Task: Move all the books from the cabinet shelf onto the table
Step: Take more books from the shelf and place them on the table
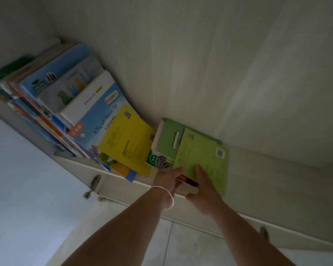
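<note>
A small stack of books lies flat on the cabinet shelf, topped by a light green book with a darker green book under it. My left hand grips the stack's near left corner. My right hand holds its near edge, fingers spread on the light green cover and thumb under the stack. To the left, a yellow book and a blue picture book lean on a long slanted row of books.
The shelf's back wall rises right behind the books. A white cabinet door stands open at the left, with metal hinges below the shelf's front edge. Tiled floor shows below my arms.
</note>
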